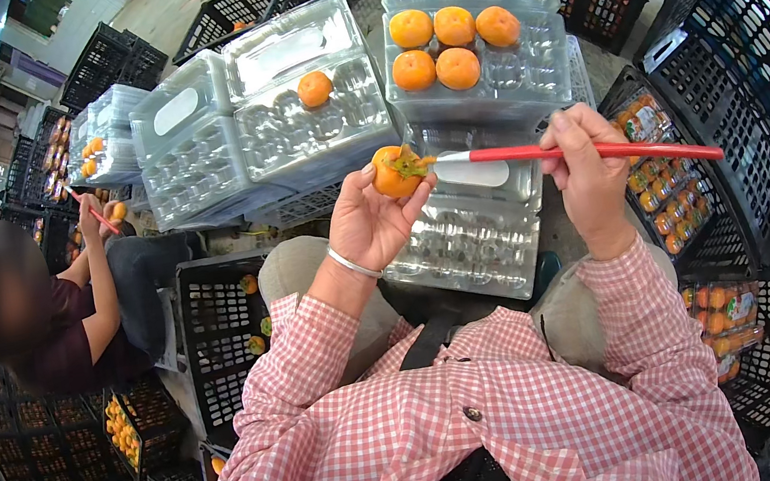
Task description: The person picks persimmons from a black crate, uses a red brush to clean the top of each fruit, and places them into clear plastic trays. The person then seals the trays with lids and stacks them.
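My left hand (374, 219) holds an orange persimmon (393, 173) with its green calyx turned to the right. In my right hand (585, 171) is a red-handled paintbrush (605, 150), held nearly level. Its bristles touch or almost touch the calyx. Below both hands a stack of clear plastic clamshell trays (466, 250) stands between my knees, its lid raised. Further off, another stack of clear trays (525, 78) carries several persimmons (457, 68) in its top tray. A single persimmon (315, 89) sits on the tray stack (262, 135) to the left.
A black plastic crate (199, 330) with a few persimmons stands by my left knee. Crates of packed fruit (670, 180) line the right, beside a large tilted crate (744, 78). On the left a seated person (81, 303) holds a similar brush and a fruit.
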The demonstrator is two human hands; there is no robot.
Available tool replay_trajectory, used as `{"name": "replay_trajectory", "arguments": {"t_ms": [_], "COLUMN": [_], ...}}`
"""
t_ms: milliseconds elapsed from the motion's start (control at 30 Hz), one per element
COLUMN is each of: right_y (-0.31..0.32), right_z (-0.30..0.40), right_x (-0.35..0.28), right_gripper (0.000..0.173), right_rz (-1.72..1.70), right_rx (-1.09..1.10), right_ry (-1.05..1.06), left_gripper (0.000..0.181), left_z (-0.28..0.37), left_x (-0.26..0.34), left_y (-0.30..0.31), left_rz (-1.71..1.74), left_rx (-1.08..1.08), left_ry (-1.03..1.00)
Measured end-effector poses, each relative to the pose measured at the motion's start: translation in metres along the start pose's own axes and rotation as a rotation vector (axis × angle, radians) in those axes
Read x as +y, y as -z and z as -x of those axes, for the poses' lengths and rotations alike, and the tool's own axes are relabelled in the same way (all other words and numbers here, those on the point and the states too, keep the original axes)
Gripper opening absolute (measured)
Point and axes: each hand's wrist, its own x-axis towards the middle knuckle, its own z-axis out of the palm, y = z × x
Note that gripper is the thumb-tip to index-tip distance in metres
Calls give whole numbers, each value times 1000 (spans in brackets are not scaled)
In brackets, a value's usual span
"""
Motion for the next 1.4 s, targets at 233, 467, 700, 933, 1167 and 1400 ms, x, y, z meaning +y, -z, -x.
{"name": "replay_trajectory", "arguments": {"t_ms": [233,467,700,933,1167,1400], "right_y": [1,-5,-5,1,3,-5], "right_z": [2,3,2,0,-7,-6], "right_x": [-5,8,7,5,14,36], "right_gripper": [24,25,23,20,22,21], "right_rz": [78,180,332,411,404,398], "right_rx": [-61,-216,-290,-299,-294,-276], "right_ry": [-11,58,117,218,155,83], "left_gripper": [46,46,47,33,38,43], "left_z": [-9,-64,-133,-180,-185,-111], "left_x": [20,31,-12,-40,-38,40], "left_y": [-11,-50,-102,-107,-103,-74], "left_rz": [-318,-1570,-2335,-2829,-2845,-2282], "left_rx": [79,137,-184,-406,-450,-129], "left_ry": [-42,-490,-894,-802,-799,-1172]}}
